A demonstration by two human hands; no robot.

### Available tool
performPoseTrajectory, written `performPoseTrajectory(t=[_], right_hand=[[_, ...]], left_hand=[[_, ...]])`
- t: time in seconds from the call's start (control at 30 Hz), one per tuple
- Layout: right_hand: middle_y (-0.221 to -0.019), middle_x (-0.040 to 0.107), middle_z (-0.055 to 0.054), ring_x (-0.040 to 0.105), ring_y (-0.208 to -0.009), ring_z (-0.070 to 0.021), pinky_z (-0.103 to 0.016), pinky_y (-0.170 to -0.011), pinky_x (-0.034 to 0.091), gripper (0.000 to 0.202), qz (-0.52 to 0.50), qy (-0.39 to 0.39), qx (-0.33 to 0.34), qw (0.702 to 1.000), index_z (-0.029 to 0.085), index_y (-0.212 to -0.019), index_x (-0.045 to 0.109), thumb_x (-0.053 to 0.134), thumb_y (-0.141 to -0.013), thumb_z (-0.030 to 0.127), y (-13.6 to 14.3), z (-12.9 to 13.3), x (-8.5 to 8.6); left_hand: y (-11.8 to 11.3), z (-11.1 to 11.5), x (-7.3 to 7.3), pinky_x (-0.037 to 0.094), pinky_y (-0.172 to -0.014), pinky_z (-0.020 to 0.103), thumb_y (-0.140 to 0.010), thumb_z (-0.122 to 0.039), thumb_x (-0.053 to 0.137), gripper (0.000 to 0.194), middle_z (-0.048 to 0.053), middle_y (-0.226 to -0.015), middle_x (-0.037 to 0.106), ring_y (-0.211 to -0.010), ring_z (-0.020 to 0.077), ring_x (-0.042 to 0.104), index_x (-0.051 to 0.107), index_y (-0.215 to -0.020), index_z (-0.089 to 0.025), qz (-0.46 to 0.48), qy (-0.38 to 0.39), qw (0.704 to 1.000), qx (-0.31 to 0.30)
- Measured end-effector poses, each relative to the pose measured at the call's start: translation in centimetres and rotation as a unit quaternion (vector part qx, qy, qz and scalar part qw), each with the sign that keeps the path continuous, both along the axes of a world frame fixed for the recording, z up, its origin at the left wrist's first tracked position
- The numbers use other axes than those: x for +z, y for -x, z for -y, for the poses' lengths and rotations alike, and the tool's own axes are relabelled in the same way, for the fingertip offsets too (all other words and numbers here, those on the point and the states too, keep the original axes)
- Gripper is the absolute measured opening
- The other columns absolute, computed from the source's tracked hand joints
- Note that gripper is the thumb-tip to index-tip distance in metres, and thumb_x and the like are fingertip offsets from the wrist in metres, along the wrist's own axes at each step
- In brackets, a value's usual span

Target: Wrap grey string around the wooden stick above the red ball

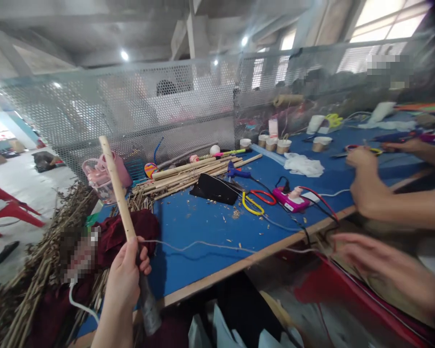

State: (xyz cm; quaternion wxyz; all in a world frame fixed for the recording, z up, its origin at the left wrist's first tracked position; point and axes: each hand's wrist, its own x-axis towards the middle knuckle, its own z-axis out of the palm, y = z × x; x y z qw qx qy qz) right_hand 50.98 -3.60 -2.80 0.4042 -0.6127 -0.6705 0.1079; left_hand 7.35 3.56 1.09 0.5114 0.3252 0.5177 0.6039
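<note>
My left hand is closed around a pale wooden stick with small holes along it, tilted up and to the left. Below the same fist shows a grey, worn cylindrical piece; I cannot tell whether it is gripped too. From beside this fist a thin white cord runs right across the blue table. My right hand, blurred, is held off the table's front edge at the right, its fingers stretched out and nothing seen in them.
Beyond lie wooden sticks, a black sheet, a blue glue gun, yellow-handled scissors and a purple power strip. Paper cups stand behind. Dry stalks are heaped left. A co-worker's hand works at right.
</note>
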Motion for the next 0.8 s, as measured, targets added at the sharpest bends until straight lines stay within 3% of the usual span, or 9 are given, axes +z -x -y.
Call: performPoseTrajectory(t=[0.07,0.13,0.2,0.27,0.4,0.5,0.6,0.7,0.8], right_hand=[[-0.103,0.058,-0.014,0.055,-0.093,-0.029,-0.042,-0.074,0.045,0.033,0.04,-0.021,-0.042,0.998,0.022,-0.094,0.062,0.068,-0.067,0.04,1.5,-0.7,1.3],[-0.117,0.052,-0.014,0.051,-0.104,-0.0316,-0.046,-0.084,0.041,0.04,0.05,-0.012,-0.025,0.998,0.022,-0.106,0.059,0.062,-0.071,0.043,5.3,-1.7,3.0],[-0.119,0.051,-0.012,0.053,-0.101,-0.0258,-0.04,-0.082,0.044,0.041,0.004,0.039,0.081,0.996,0.025,-0.114,0.053,0.055,-0.077,0.042,10.4,-3.1,4.7],[-0.117,0.053,-0.01,0.053,-0.1,-0.0242,-0.038,-0.084,0.043,0.046,-0.027,0.09,0.185,0.978,0.025,-0.115,0.052,0.062,-0.072,0.038,15.5,-5.1,5.7],[-0.119,0.049,-0.011,0.05,-0.103,-0.021,-0.035,-0.083,0.044,0.063,-0.174,0.124,0.296,0.931,0.02,-0.127,0.036,0.06,-0.069,0.017,22.7,-9.5,5.2],[-0.117,0.048,-0.01,0.056,-0.075,-0.0116,-0.024,-0.059,0.047,0.068,-0.236,0.196,0.348,0.886,0.022,-0.129,0.029,0.049,-0.066,0.005,24.7,-11.2,3.8],[-0.108,0.051,-0.007,0.047,-0.053,-0.0047,-0.019,-0.048,0.04,0.065,-0.253,0.213,0.316,0.889,0.022,-0.125,0.031,0.044,-0.065,0.002,25.0,-11.5,3.0],[-0.075,0.054,0.001,0.042,-0.051,-0.0057,-0.019,-0.049,0.036,0.038,-0.24,0.215,0.288,0.902,0.017,-0.1,0.046,0.04,-0.065,0.001,24.5,-11.7,3.0],[-0.054,0.047,0.005,0.038,-0.048,-0.0065,-0.019,-0.046,0.03,0.011,-0.229,0.238,0.321,0.888,0.015,-0.078,0.049,0.046,-0.071,0.008,24.0,-12.2,3.3]], left_hand=[[-0.8,0.5,0.0,0.029,-0.035,0.016,-0.072,-0.049,0.056,0.033,-0.008,-0.053,0.039,-0.037,0.004,0.032,0.051,-0.084,-0.018,-0.037,0.003,0.999,-0.038],[-2.2,0.8,-0.1,0.03,-0.036,0.017,-0.075,-0.051,0.052,0.034,-0.007,-0.053,0.04,-0.038,0.0052,0.035,0.051,-0.085,-0.018,-0.093,-0.001,0.993,-0.068],[-3.8,0.7,-0.2,0.029,-0.035,0.018,-0.077,-0.052,0.048,0.035,-0.007,-0.052,0.041,-0.038,0.0064,0.037,0.051,-0.084,-0.017,-0.15,-0.01,0.983,-0.102],[-5.3,0.2,-0.4,0.03,-0.036,0.018,-0.078,-0.053,0.045,0.037,-0.006,-0.052,0.043,-0.039,0.0071,0.038,0.052,-0.08,-0.017,-0.184,-0.008,0.975,-0.127],[-6.8,-1.0,-0.6,0.03,-0.036,0.018,-0.076,-0.056,0.046,0.043,-0.006,-0.053,0.042,-0.039,0.0074,0.039,0.056,-0.086,-0.016,-0.184,0.002,0.976,-0.115],[-7.1,-1.4,-1.1,0.032,-0.039,0.019,-0.075,-0.055,0.047,0.046,-0.003,-0.058,0.047,-0.042,0.0078,0.041,0.057,-0.092,-0.014,-0.135,0.001,0.984,-0.119],[-7.3,-1.1,-1.9,0.036,-0.044,0.018,-0.074,-0.053,0.05,0.043,-0.002,-0.064,0.05,-0.048,0.0081,0.043,0.055,-0.096,-0.016,-0.086,0.002,0.992,-0.087],[-7.2,-1.0,-2.3,0.038,-0.048,0.018,-0.075,-0.05,0.053,0.037,-0.004,-0.067,0.048,-0.051,0.0074,0.042,0.053,-0.096,-0.019,-0.046,0.007,0.997,-0.069],[-6.7,-1.6,-2.3,0.037,-0.05,0.017,-0.074,-0.045,0.056,0.034,-0.003,-0.066,0.049,-0.053,0.0069,0.044,0.056,-0.094,-0.018,-0.007,0.006,0.994,-0.111]])
